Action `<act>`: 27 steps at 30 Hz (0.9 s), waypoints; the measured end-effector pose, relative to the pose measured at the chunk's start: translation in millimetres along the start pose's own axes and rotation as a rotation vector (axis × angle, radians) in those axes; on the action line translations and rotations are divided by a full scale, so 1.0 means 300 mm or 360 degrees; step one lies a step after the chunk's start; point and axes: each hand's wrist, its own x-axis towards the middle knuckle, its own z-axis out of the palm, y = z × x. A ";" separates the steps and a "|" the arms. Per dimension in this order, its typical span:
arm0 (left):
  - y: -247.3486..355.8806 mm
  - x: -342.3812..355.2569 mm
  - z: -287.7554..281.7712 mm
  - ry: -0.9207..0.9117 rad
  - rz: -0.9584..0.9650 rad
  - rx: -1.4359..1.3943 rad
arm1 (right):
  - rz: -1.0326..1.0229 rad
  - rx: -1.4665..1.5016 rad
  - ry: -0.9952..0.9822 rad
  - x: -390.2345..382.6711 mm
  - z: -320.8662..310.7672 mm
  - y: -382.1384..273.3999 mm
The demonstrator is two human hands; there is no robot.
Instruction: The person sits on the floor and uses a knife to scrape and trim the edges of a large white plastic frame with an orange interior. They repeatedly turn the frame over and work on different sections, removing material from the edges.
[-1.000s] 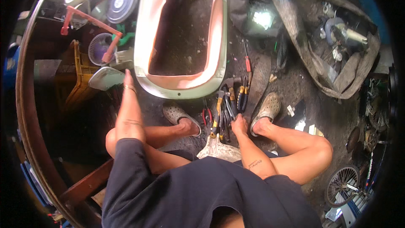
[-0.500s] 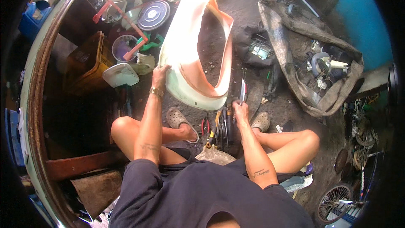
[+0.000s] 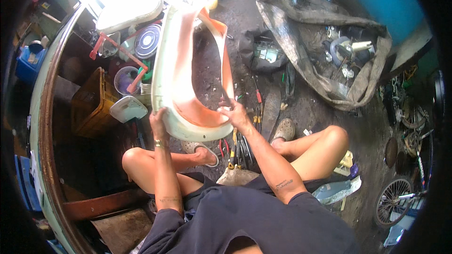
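Note:
A large hollow plastic shell (image 3: pixel 165 70), pale green outside and orange-pink along its inner edge, stands tilted in front of me with a wide opening. My left hand (image 3: pixel 158 121) is closed on its left outer edge, near the bottom. My right hand (image 3: pixel 237 116) is closed around a knife (image 3: pixel 225 95), at the lower right rim of the opening. The knife's dark blade points up beside the inner edge; whether it touches the plastic I cannot tell, and the handle is hidden in my fingers.
Pliers (image 3: pixel 224 147) and several hand tools lie between my feet, with a red-handled screwdriver (image 3: pixel 258 95) farther out. A dirty sack (image 3: pixel 325 84) with scrap lies at the right, beside a black bag (image 3: pixel 259 51). A yellow crate (image 3: pixel 94 103) stands left; a bicycle wheel (image 3: pixel 394 201) is at lower right.
My right hand has brought the knife leftward from beside the shell to the rim of its opening. The shell sits lower and farther left in view, still in my left hand.

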 end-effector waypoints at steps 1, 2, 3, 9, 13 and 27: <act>-0.036 0.068 -0.073 0.0117 0.0025 0.0194 | 0.0170 0.0012 0.0142 0.000 -0.028 0.041; -0.069 0.129 -0.129 0.0244 0.0043 0.0384 | 0.0281 0.0011 0.0266 -0.006 -0.061 0.062; -0.084 0.168 -0.154 0.0445 0.0049 0.0973 | 0.0395 0.0016 0.0399 -0.014 -0.100 0.084; -0.115 0.174 -0.080 0.0518 0.0628 0.1700 | 0.0570 -0.0010 0.0599 -0.045 -0.245 0.097; -0.195 0.117 0.033 -0.0016 0.0839 0.1803 | 0.0714 0.0011 0.0401 -0.090 -0.184 0.047; -0.673 -0.148 0.232 -0.0972 -0.0323 0.2389 | 0.0498 0.0042 0.0661 -0.126 -0.343 -0.052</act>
